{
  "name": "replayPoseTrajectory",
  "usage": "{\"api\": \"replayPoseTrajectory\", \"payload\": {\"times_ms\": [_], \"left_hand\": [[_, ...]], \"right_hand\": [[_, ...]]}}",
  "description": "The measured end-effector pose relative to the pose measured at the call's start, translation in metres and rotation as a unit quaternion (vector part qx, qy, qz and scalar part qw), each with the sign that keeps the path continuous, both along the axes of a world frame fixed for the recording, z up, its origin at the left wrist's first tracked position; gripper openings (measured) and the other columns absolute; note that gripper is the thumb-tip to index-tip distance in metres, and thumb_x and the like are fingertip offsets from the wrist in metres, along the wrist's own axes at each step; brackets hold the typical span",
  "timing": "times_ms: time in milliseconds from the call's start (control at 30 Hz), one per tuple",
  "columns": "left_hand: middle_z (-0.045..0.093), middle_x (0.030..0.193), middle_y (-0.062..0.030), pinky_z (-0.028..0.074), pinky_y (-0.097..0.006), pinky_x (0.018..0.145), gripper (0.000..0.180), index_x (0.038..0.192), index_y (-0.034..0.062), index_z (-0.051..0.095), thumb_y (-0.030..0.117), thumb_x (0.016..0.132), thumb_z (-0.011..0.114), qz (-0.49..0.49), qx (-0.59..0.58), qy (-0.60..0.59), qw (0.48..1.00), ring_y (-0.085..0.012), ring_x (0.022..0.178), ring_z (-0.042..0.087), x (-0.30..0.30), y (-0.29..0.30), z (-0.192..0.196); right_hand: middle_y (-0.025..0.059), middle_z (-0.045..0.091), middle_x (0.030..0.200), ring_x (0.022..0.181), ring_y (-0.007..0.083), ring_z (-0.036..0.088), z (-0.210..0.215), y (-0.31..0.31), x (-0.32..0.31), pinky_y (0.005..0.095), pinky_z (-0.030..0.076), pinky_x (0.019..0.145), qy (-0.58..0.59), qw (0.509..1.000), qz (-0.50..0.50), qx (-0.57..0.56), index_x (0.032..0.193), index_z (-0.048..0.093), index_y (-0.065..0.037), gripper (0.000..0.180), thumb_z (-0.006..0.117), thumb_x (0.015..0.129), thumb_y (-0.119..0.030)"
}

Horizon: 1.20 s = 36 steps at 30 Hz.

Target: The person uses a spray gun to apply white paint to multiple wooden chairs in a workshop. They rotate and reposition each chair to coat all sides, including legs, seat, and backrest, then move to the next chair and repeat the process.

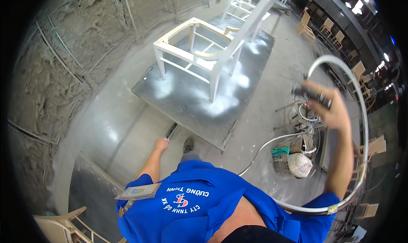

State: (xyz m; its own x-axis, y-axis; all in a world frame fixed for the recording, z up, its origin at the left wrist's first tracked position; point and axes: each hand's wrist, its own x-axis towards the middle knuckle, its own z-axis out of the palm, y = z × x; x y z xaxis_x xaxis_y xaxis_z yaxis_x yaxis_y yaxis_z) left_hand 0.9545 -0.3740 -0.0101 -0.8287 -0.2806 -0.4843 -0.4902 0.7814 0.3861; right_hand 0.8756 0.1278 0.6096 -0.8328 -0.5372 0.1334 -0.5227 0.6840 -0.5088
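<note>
My right hand [335, 109], raised at the right, is wrapped round a dark spray gun [315, 96], somewhat smeared by motion. A white hose [364, 115] loops from the gun past my right arm. My left hand [161, 144] is low, closed on the end of a short dark bar [171, 130] beside the platform. Ahead stands a chair frame [216, 73] without a seat, partly white and partly bare wood. It rests on a dark flat platform [182, 111] with white paint patches round the legs. Both hands are apart from the chair.
Another white chair [240, 5] stands behind. At the right sit a basket [280, 164] with a white bundle [300, 165] and a green cloth [280, 151]. A hose [265, 145] crosses the floor. Bare wooden chairs [327, 26] line the far right; a dusty wall [85, 34] is at left.
</note>
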Motion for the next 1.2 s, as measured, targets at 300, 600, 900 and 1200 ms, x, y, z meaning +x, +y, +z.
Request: {"api": "replayPoseTrajectory", "payload": {"times_ms": [300,600,900,1200], "left_hand": [[0.073,0.107,-0.0237,0.053,-0.053,0.093,0.033,0.104,0.0114,0.079,0.04,0.097,0.064,0.054,-0.09,0.301,0.948,-0.0435,0.103,0.069,-0.421,-0.122,0.21],[0.074,0.118,-0.0226,0.053,-0.045,0.098,0.062,0.111,0.0022,0.078,0.06,0.093,0.065,-0.02,-0.158,0.072,0.985,-0.0377,0.117,0.068,-0.641,-0.214,0.192],[0.076,0.098,-0.0192,0.054,-0.044,0.081,0.06,0.107,-0.0081,0.074,0.05,0.097,0.065,0.13,0.212,0.127,0.96,-0.027,0.085,0.071,-0.563,-0.252,0.137],[0.074,0.106,-0.0176,0.053,-0.043,0.091,0.055,0.117,-0.0105,0.068,0.042,0.105,0.058,0.413,0.205,0.223,0.859,-0.0285,0.095,0.07,-0.24,-0.228,0.138]], "right_hand": [[0.0117,0.072,0.115,0.082,0.0119,0.065,-0.194,0.066,-0.067,0.0269,0.055,0.071,-0.164,0.924,-0.306,-0.158,0.137,0.066,-0.003,0.054,0.071,0.083,-0.002],[0.0058,0.071,0.087,0.063,0.0123,0.062,-0.207,0.054,-0.042,0.0239,0.045,0.049,-0.171,0.815,-0.508,-0.219,0.139,0.063,-0.001,0.059,0.074,0.081,-0.008],[0.0059,0.069,0.081,0.059,0.0117,0.059,-0.228,0.088,-0.114,0.0233,0.043,0.05,-0.134,0.85,-0.462,-0.215,0.138,0.063,0.0,0.059,0.073,0.08,-0.007],[-0.001,0.066,0.082,0.068,0.0081,0.059,-0.213,0.206,-0.175,0.0242,0.048,0.065,-0.168,0.895,-0.362,-0.201,0.139,0.064,-0.002,0.055,0.071,0.085,-0.009]]}}
